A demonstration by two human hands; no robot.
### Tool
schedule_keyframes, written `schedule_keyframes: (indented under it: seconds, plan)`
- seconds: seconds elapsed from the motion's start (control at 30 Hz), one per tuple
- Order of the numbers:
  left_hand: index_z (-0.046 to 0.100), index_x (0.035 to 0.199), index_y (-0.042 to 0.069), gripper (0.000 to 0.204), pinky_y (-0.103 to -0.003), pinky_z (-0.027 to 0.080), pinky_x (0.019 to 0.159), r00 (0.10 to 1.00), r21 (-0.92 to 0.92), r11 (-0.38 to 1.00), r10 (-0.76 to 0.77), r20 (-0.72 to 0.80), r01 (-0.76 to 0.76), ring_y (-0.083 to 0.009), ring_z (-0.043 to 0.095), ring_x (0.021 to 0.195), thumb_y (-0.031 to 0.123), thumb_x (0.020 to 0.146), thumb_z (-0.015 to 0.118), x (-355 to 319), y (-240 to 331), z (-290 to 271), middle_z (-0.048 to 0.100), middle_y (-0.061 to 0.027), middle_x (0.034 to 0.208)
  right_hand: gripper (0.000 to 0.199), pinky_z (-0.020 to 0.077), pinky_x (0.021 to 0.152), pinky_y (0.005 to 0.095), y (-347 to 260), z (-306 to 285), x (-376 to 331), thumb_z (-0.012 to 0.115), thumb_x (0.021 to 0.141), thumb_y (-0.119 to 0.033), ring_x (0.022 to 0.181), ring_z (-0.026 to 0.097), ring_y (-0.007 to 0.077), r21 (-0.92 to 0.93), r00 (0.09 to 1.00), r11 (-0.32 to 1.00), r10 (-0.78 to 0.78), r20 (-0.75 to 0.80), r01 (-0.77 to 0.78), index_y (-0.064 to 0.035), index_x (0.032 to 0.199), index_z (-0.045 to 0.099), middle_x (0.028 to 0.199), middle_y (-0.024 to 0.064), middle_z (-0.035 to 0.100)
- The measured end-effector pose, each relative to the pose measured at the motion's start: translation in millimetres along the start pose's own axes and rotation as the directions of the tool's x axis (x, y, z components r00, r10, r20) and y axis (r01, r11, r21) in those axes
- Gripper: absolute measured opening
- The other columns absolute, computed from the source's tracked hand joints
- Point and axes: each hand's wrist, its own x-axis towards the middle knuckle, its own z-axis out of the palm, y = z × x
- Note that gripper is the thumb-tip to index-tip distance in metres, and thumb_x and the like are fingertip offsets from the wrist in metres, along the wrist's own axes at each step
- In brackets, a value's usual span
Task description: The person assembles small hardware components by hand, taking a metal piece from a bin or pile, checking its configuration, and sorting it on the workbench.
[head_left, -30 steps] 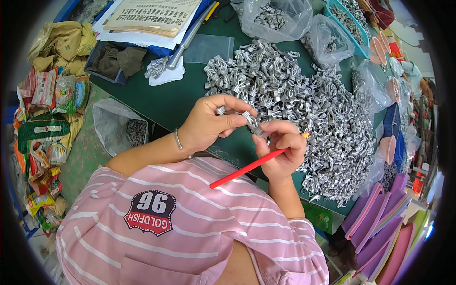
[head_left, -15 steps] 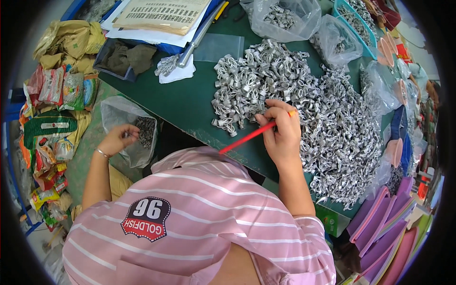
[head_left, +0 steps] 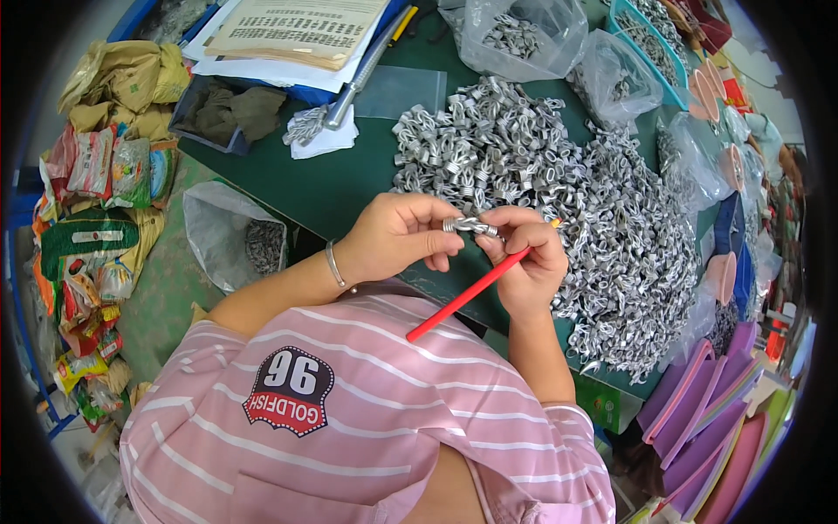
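Observation:
My left hand [head_left: 410,231] pinches one end of a silver twisted metal part [head_left: 471,226] between thumb and fingers. The other end of that part is at the fingertips of my right hand [head_left: 528,258]. A red rod-shaped tool [head_left: 463,299] lies in the grip of my right hand, slanting down to the left, with a small yellow end showing past the fingers; its exact kind I cannot make out. Just beyond both hands spreads a large heap of similar silver metal parts [head_left: 628,227] on the green table [head_left: 305,188].
Left of the table stands a translucent bag [head_left: 205,229] with dark pieces inside. Farther back are a grey bin [head_left: 188,127] with cloth, stacked papers [head_left: 288,35], and clear bags [head_left: 524,65] of parts. Purple foam sheets [head_left: 698,393] stand at the right; filled sacks [head_left: 96,236] line the left.
My left hand has come from over the bag at the left to the middle and meets my right hand. A metal part now shows between them. The red tool stays in my right hand.

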Motion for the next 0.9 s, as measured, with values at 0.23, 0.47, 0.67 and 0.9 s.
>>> schedule_keyframes:
  seconds: [0.23, 0.47, 0.67, 0.9]
  plan:
    - [0.062, 0.098, 0.001, 0.025, -0.019, 0.045, 0.061, 0.791, 0.622, 0.537, 0.562, 0.241, -0.570, -0.0093, 0.057, 0.070, 0.000, 0.073, 0.066, 8.8, 9.7, -5.0, 0.058, -0.0063, 0.079, 0.022, 0.0506, 0.066, 0.0264, 4.9, -4.2, -9.6, 0.059, 0.078, 0.006, 0.071, 0.061, 0.0169, 0.408, 0.957, 0.873, 0.292, 0.000, -0.266, -0.0047, 0.078, 0.040, 0.092, 0.0183, 0.058]
    - [0.057, 0.102, -0.003, 0.028, -0.022, 0.046, 0.064, 0.929, 0.204, 0.908, 0.371, 0.021, -0.367, -0.0106, 0.057, 0.074, -0.008, 0.075, 0.062, -0.2, 2.8, 0.7, 0.055, -0.0066, 0.086, 0.028, 0.0484, 0.080, 0.0327, 7.9, 1.5, -6.7, 0.061, 0.073, 0.012, 0.091, 0.057, 0.0228, 0.347, 0.991, 0.930, 0.132, -0.013, -0.120, -0.0055, 0.078, 0.039, 0.095, 0.0157, 0.055]
    - [0.055, 0.104, -0.002, 0.019, -0.027, 0.051, 0.066, 1.000, -0.122, 0.992, 0.002, -0.017, -0.004, -0.0190, 0.061, 0.079, 0.003, 0.086, 0.051, -0.3, -0.4, -2.0, 0.057, -0.0147, 0.099, 0.036, 0.0456, 0.070, 0.0301, -7.9, 8.2, -3.4, 0.070, 0.068, 0.006, 0.083, 0.057, 0.0215, -0.058, 0.980, 0.983, -0.179, -0.084, 0.175, -0.0066, 0.077, 0.037, 0.089, 0.0161, 0.059]
    - [0.048, 0.101, 0.003, 0.015, -0.019, 0.037, 0.048, 0.993, -0.703, 0.710, -0.048, -0.107, -0.042, -0.0111, 0.047, 0.059, 0.012, 0.090, 0.044, -10.2, 5.6, -24.0, 0.048, -0.0039, 0.077, 0.026, 0.0462, 0.062, 0.0270, -4.7, 10.4, 5.9, 0.063, 0.074, 0.006, 0.070, 0.058, 0.0186, -0.261, 0.998, 0.964, 0.041, -0.054, -0.054, -0.0039, 0.072, 0.039, 0.085, 0.0147, 0.061]
